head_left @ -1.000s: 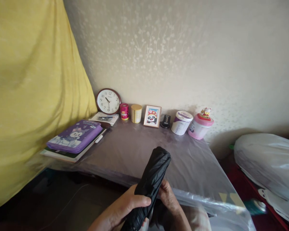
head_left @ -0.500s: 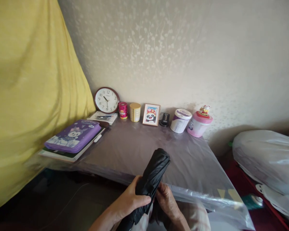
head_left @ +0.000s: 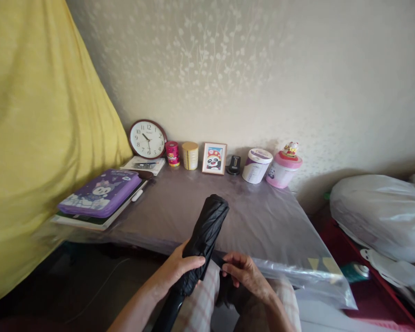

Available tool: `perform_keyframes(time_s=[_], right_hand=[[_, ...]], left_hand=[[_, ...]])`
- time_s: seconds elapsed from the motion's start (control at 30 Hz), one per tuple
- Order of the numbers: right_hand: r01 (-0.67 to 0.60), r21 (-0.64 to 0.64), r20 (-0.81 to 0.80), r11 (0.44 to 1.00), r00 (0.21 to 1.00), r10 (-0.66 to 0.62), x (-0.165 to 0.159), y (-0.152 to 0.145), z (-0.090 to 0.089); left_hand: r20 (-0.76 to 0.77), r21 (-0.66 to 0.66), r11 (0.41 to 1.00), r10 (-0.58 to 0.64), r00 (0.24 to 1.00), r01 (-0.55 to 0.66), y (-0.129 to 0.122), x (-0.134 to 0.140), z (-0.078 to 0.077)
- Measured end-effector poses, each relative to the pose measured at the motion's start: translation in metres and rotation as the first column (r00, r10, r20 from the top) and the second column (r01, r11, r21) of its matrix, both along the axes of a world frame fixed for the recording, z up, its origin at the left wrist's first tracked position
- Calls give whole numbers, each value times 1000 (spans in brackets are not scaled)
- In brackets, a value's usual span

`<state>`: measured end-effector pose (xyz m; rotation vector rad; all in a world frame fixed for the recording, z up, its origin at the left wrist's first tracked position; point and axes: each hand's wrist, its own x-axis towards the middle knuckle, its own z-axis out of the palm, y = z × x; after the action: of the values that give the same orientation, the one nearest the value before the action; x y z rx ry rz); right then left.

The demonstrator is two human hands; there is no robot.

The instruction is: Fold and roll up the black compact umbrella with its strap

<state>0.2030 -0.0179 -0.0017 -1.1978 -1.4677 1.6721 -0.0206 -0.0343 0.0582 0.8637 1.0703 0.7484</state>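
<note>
A folded black umbrella (head_left: 207, 226) leans up and to the right over the table's front edge, its canopy rolled round the shaft. My left hand (head_left: 181, 265) is wrapped around the middle of it, thumb across the front. The dark handle (head_left: 169, 311) points down toward my lap. Close by on the right, my right hand (head_left: 240, 272) pinches the end of the umbrella's black strap (head_left: 219, 259) between thumb and fingers, pulled out from the canopy.
The plastic-covered table (head_left: 263, 221) bears a purple zip case (head_left: 100, 193) on books at left. Along the wall stand a clock (head_left: 148, 139), cans, a picture frame (head_left: 214, 158), a white tub (head_left: 257, 166) and a pink tub (head_left: 283, 170). A white bag (head_left: 380, 216) sits right.
My right hand has moved away from the umbrella to the right, drawing the strap out. The umbrella and left hand have shifted left, uncovering more of the handle. The view has shifted slightly.
</note>
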Motion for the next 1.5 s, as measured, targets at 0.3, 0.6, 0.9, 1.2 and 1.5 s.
perform_keyframes(time_s=[0.3,0.6,0.9,1.2,1.5], right_hand=[[69,-1,-220,998,973,-67,-2,-6,25],[73,70,-281,995,958,-51,-11,-11,38],[36,155,-239,987,971,2,-22,-6,48],[108,386,-208,916,978,-28,-27,3,44],[96,541,-81,836,995,-62,-33,2,46]], left_hand=[[15,22,1000,-10,1000,9,3,0,-3],[-1,48,998,-37,999,37,0,3,5],[23,57,995,-80,997,78,0,5,6],[16,-12,999,-49,999,49,2,5,1],[-31,-37,997,-73,997,72,2,9,9]])
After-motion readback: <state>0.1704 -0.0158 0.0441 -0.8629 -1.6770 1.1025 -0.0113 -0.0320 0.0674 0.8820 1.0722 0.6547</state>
